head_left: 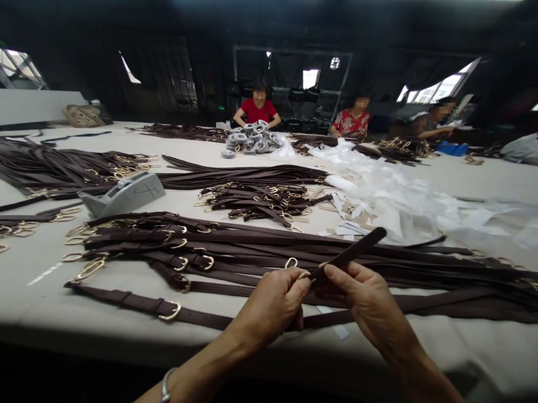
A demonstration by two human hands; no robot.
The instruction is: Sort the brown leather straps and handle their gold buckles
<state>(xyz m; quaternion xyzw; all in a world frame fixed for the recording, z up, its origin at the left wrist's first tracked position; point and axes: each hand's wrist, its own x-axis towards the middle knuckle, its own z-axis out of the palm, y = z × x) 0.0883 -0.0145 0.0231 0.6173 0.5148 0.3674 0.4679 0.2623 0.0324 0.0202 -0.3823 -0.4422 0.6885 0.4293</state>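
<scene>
Between my hands is a dark brown leather strap [358,247], its rounded end pointing up and to the right. My left hand [273,299] is closed around a gold buckle [303,275] with the strap beside it. The thumb and fingers of my right hand [366,298] pinch the strap just below its free end. Under and behind my hands lies a row of brown straps [235,241] with gold buckles and oval rings. Closest to the table's front edge, one strap [130,298] with a gold buckle lies stretched out, passing behind my hands.
A grey tape dispenser [128,193] stands behind the straps at left. Short buckled straps [260,199] are heaped mid-table. Crumpled clear plastic [384,190] spreads at right. Grey rolls [251,138] are piled farther back. Several people sit across the pale table [28,301].
</scene>
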